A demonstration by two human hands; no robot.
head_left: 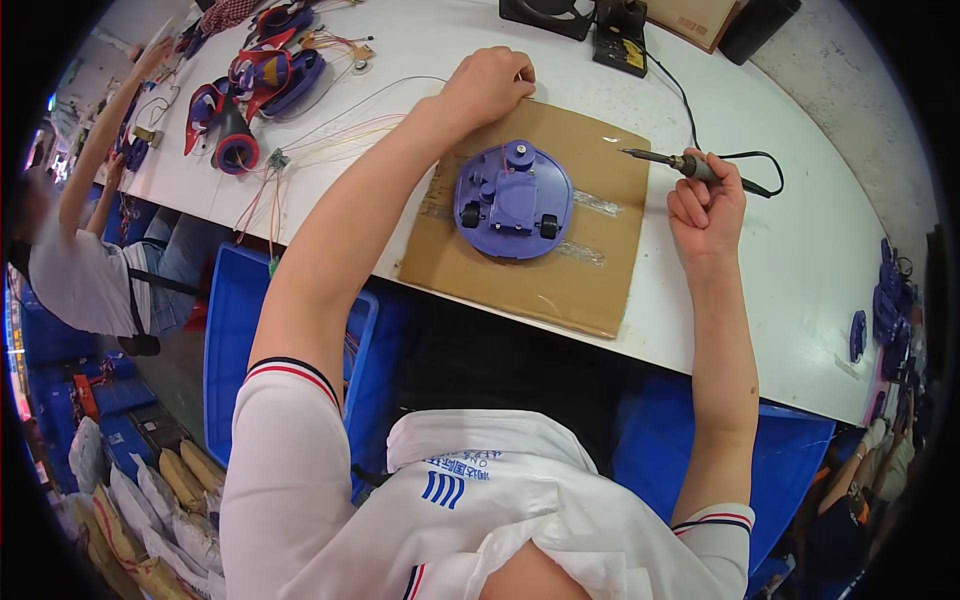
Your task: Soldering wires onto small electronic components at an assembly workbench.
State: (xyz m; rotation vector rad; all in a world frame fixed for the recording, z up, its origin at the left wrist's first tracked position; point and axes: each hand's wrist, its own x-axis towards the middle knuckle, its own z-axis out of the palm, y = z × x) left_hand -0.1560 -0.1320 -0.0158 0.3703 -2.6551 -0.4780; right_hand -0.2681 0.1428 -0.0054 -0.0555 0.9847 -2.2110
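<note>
My right hand (710, 208) is closed round the handle of a soldering iron (690, 164), its tip pointing left above the right edge of a cardboard sheet (610, 280). On that sheet lies a round purple toy base (515, 203) with two black wheels and a small round part at its far end. My left arm reaches past the sheet's left side. At its far edge my left hand (490, 85) has its fingers curled together; whatever they hold, if anything, is hidden.
Purple and red toy shells (255, 85) lie at the far left, beside loose thin wires (285, 160). A soldering station (620, 45) and a black fan (550, 15) stand at the back. Blue bins (235, 340) sit below the table edge. Another person (110, 260) works at left.
</note>
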